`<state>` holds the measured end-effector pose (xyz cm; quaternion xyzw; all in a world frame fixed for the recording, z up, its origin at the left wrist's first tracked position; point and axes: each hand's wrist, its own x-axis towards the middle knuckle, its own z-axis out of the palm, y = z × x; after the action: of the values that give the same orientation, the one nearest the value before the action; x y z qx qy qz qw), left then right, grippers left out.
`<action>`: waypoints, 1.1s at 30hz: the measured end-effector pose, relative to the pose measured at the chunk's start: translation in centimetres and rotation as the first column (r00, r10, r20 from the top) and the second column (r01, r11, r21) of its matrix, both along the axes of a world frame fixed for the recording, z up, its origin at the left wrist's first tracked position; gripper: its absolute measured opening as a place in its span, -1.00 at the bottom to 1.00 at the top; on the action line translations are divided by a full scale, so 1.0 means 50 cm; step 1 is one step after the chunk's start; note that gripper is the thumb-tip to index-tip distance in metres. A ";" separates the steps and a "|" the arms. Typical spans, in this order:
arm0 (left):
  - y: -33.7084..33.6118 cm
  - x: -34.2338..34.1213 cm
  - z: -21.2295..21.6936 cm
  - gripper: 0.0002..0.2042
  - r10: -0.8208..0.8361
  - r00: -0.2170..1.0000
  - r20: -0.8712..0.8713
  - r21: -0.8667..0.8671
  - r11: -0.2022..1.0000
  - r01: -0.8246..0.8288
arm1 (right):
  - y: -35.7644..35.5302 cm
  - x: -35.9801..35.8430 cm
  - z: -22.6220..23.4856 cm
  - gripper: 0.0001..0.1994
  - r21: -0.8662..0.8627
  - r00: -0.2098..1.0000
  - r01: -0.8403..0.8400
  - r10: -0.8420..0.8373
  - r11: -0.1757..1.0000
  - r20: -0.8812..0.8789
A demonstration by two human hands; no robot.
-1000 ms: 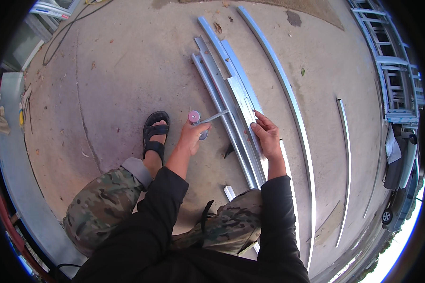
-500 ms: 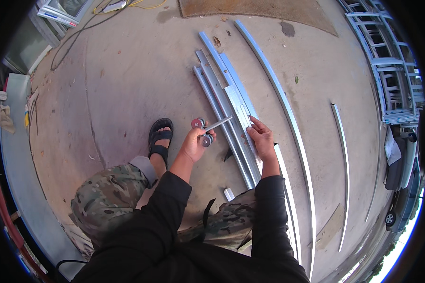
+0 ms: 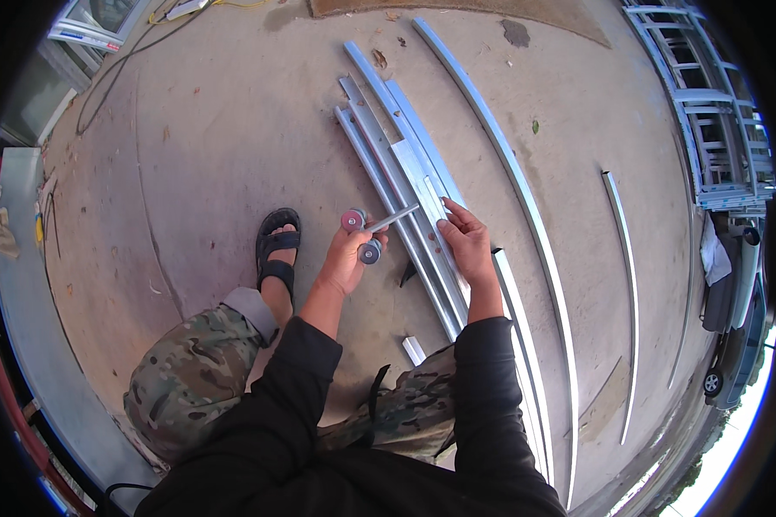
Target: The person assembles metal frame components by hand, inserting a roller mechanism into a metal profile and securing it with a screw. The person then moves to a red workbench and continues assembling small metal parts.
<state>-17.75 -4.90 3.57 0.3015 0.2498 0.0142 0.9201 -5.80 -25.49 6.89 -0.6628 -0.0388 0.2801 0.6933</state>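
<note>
My left hand (image 3: pixel 348 261) is closed around a roller trolley (image 3: pixel 370 251), with reddish and grey wheels showing at its fingers. From the trolley a long metal bolt (image 3: pixel 395 216) points up and right, over the steel channels. Just beyond the bolt's tip, my right hand (image 3: pixel 469 246) has thumb and index finger curled in a pinch above the bundle. Whatever lies between those fingertips is too small to name. Under both hands, long silvery metal channels (image 3: pixel 382 172) lie side by side on the concrete, with a shorter flat metal piece (image 3: pixel 411 158) on top.
Several long metal tubes (image 3: pixel 510 164) lie to the right. A short metal offcut (image 3: pixel 414 350) sits near my knee. Metal frames (image 3: pixel 707 108) stand at the far right, with a parked car (image 3: pixel 733 366) below. A cable (image 3: pixel 103 95) runs across the far-left floor.
The whole view has shifted slightly, so the floor and channels sit a little further left and up. Both hands keep the same hold, and the bolt still points toward the right hand.
</note>
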 end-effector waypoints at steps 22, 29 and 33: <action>0.006 0.000 0.034 -0.60 -0.044 0.998 0.044 0.010 0.999 0.044 | 0.004 -0.004 0.006 -0.56 0.040 0.998 0.062 -0.062 0.997 -0.003; 0.014 -0.003 0.008 -0.60 -0.016 0.998 0.057 -0.157 0.987 0.024 | 0.001 -0.004 0.008 -0.56 0.002 0.998 0.055 -0.055 0.998 0.017; 0.021 -0.006 -0.003 -0.62 -0.009 0.998 0.068 -0.213 0.977 0.023 | 0.003 -0.005 0.005 -0.56 -0.002 0.999 0.049 -0.049 0.999 0.024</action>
<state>-18.03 -3.82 3.44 0.2022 0.2166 -0.0103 0.9550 -6.07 -25.33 7.16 -0.6679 -0.0303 0.2551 0.6985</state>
